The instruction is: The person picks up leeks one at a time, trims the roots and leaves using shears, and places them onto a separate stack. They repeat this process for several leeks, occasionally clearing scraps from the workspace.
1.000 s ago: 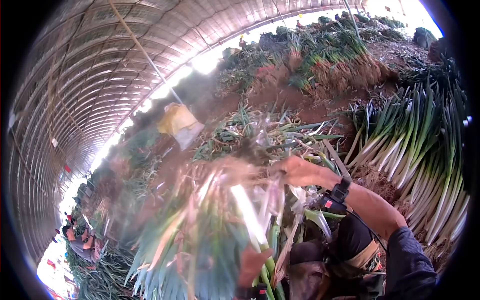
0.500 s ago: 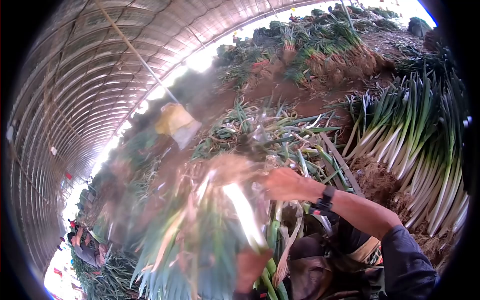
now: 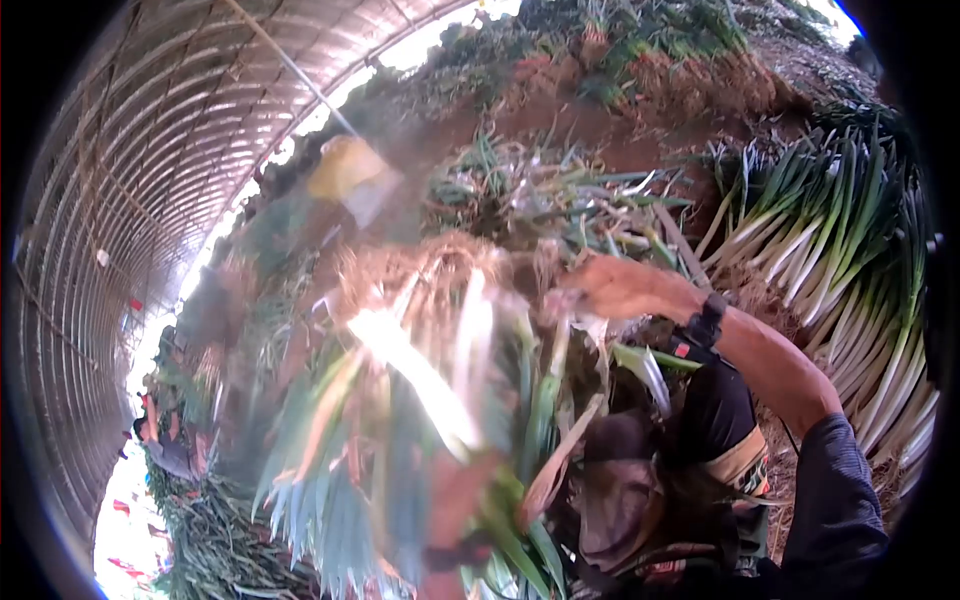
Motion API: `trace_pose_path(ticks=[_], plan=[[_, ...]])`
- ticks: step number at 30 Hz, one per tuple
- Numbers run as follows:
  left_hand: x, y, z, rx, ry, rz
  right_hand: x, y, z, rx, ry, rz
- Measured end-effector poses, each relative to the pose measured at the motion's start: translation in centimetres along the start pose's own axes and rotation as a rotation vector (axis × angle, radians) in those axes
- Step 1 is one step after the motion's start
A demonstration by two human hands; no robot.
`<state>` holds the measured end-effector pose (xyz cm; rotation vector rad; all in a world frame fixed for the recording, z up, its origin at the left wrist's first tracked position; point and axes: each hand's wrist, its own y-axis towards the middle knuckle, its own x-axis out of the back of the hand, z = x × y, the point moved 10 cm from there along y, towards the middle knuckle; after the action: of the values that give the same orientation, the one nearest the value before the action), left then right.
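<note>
My left hand (image 3: pixel 465 490), smeared by motion, is closed round the lower part of a long green onion (image 3: pixel 415 385) with a bright white shank. Its root end points up and left over a heap of unpeeled green onions (image 3: pixel 320 450), whose brown roots (image 3: pixel 420 275) lie at the top. My right hand (image 3: pixel 610 288), with a dark watch on the wrist, is to the right of the roots. Its fingers are pinched together at pale, limp leaf skins (image 3: pixel 600 335) hanging under them; the fingertips are blurred.
Cleaned green onions (image 3: pixel 810 250) lie in a row at right. Stripped leaves (image 3: pixel 560 190) litter the ground ahead. A yellow-white bag (image 3: pixel 355 180) hangs at a pole's end (image 3: pixel 290 65). More bundles (image 3: pixel 690 80) stand at back; another person (image 3: pixel 170 450) is at far left.
My left hand has moved left and up with the green onion, which now tilts further left over the heap. My right hand has shifted up and slightly right. The view has turned a little.
</note>
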<state>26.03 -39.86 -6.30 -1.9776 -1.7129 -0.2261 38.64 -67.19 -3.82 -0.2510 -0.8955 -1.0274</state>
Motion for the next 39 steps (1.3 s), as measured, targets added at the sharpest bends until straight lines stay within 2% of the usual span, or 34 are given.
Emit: trace_pose_path(ticks=[2,4,5,7,8,9,10,12,14,15,17,19,20,21,22,24,25,26,28,29,30,32,33,34,35,37,39], plan=[[1.4,-0.1,-1.5,-0.095,0.174,-0.009,-5.9,-0.8,5.3,0.074,0.194,0.219],[2.2,-0.9,-3.9,-0.182,0.081,-0.056,-10.5,-2.3,10.5,0.066,0.248,0.491],[2.7,-1.1,-5.1,-0.231,0.035,-0.080,-12.5,-3.0,13.5,0.467,0.169,0.309],[4.2,-1.0,-6.2,-0.243,-0.108,-0.150,-16.4,-5.2,16.4,0.719,0.074,0.121],[5.1,-0.8,-6.9,-0.255,-0.181,-0.183,-17.8,-5.0,16.6,0.580,0.065,0.132],[6.3,-0.5,-7.1,-0.184,-0.103,-0.220,-18.4,-4.6,16.3,0.440,0.054,0.142],[7.4,0.3,-9.2,-0.431,-0.232,-0.256,-17.3,-5.0,17.0,0.492,0.021,0.066],[10.4,-0.1,-9.3,-0.288,-0.332,-0.345,-16.5,-6.5,16.9,0.613,-0.152,-0.053],[14.5,0.0,-11.4,-0.368,-0.243,-0.448,-17.2,-8.0,15.6,0.742,-0.432,-0.171],[16.7,0.1,-12.1,-0.388,-0.223,-0.447,-19.6,-8.2,11.1,0.733,-0.537,-0.131],[21.4,-1.1,-14.3,-0.510,-0.205,-0.545,-17.9,-6.3,7.3,0.494,-0.669,-0.016],[24.5,-3.6,-17.0,-0.602,-0.197,-0.615,-13.4,-4.8,2.9,0.252,-0.802,-0.018],[25.6,-4.9,-18.8,-0.621,-0.218,-0.631,-12.1,-5.1,-0.5,0.246,-0.925,-0.095],[29.2,-4.8,-18.8,-0.615,-0.212,-0.762,-10.5,-5.5,-3.0,0.233,-0.904,-0.164],[29.9,-5.5,-19.6,-0.629,-0.201,-0.783,-8.5,-5.2,-3.5,0.220,-0.879,-0.231],[31.1,-6.6,-21.7,-0.631,-0.188,-0.806,-6.3,-3.3,-4.5,0.132,-0.742,-0.162],[31.0,-6.8,-22.7,-0.647,-0.199,-0.795,-4.6,-3.0,-2.7,0.244,-0.620,-0.229],[31.8,-6.3,-23.3,-0.699,-0.271,-0.771,-3.9,-2.0,-1.6,0.217,-0.596,-0.215],[32.0,-7.5,-26.0,-0.796,-0.224,-0.884,-2.9,0.4,2.0,0.159,-0.546,-0.191],[34.9,-6.4,-26.5,-0.794,-0.223,-0.896,-2.4,0.9,4.3,0.157,-0.554,-0.219],[35.9,-6.7,-27.7,-0.815,-0.185,-0.933,-2.3,1.1,6.2,0.122,-0.513,-0.162],[34.4,-9.2,-31.1,-0.883,0.117,-0.926,-3.0,1.6,8.6,0.070,-0.275,0.008],[34.2,-9.6,-31.7,-0.905,-0.098,-0.931,-2.7,1.5,11.0,0.268,-0.208,-0.132],[34.2,-10.3,-32.6,-0.914,-0.093,-0.996,-1.9,0.7,14.1,0.467,-0.139,-0.275],[34.3,-11.1,-33.3,-0.922,-0.088,-1.059,-1.4,0.2,15.4,0.481,-0.112,-0.361],[34.3,-12.8,-34.8,-0.953,-0.039,-1.245,0.1,-0.9,18.9,0.466,-0.109,-0.385],[33.2,-14.5,-36.4,-1.025,0.030,-1.274,0.1,-1.3,20.1,0.519,-0.108,-0.409]])
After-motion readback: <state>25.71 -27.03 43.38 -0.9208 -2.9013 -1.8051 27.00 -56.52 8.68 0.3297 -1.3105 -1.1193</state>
